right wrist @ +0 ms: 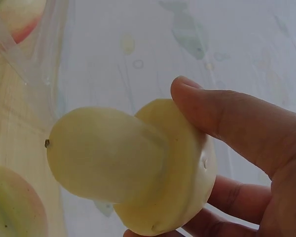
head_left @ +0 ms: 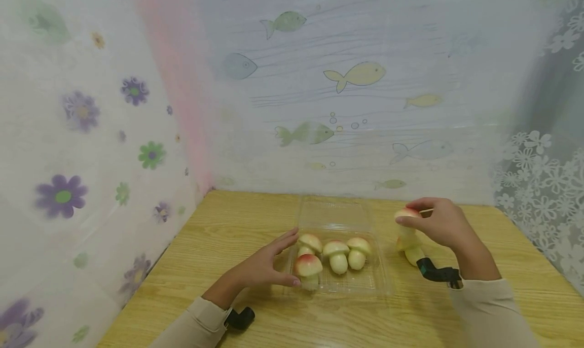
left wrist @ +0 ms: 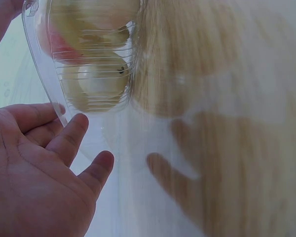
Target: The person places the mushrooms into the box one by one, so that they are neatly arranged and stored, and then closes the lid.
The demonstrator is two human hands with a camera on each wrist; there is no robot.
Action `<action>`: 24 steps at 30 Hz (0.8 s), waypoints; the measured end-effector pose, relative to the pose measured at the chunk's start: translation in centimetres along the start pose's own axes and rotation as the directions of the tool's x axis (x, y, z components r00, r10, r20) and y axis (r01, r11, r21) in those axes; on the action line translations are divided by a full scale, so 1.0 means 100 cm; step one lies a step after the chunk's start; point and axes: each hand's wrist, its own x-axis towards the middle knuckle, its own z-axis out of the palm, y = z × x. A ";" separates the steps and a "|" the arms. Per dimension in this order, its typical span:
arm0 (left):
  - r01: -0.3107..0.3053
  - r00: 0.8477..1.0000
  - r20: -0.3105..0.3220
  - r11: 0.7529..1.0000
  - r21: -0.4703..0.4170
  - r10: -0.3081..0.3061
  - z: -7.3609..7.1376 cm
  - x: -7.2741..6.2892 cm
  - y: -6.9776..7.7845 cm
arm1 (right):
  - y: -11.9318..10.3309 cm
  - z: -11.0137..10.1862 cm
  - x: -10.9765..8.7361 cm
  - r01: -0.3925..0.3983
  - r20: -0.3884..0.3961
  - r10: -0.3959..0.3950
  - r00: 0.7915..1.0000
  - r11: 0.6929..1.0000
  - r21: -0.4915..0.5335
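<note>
My right hand (head_left: pixel 440 224) grips a cream toy mushroom (right wrist: pixel 108 155) by its red-tinged cap, thumb on one side and fingers on the other; its stem points down in the head view. Below it, another mushroom (head_left: pixel 413 256) rests on the table, partly hidden by the held one. A clear plastic box (head_left: pixel 379 282) stands open in the middle with several mushrooms (head_left: pixel 338 257) inside. At its left side is my left hand (head_left: pixel 255 269), fingers and thumb spread, with fingertips at the box's edge in the left wrist view. The front-left mushroom (head_left: pixel 308 271) is near its thumb.
The box's clear lid (head_left: pixel 336 214) lies folded back toward the rear wall. Fish-printed sheeting (head_left: pixel 365 135) rises behind the wood-grain table (head_left: pixel 246 211), and flower-printed sheeting (head_left: pixel 91 150) along the left. A black wrist mount (head_left: pixel 438 272) juts out by the right cuff.
</note>
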 end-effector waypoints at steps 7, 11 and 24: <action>0.006 1.000 -0.002 1.000 0.002 -0.006 0.000 0.000 0.001 | -0.005 0.004 0.002 0.012 0.005 -0.012 1.000 1.000 0.002; 0.005 1.000 -0.001 1.000 0.005 -0.005 0.000 0.000 0.000 | -0.007 0.005 0.002 0.012 0.013 -0.012 1.000 1.000 0.012; 0.010 1.000 0.001 1.000 0.000 -0.010 0.001 0.000 0.000 | -0.017 0.011 0.001 0.012 0.022 -0.013 1.000 0.999 0.029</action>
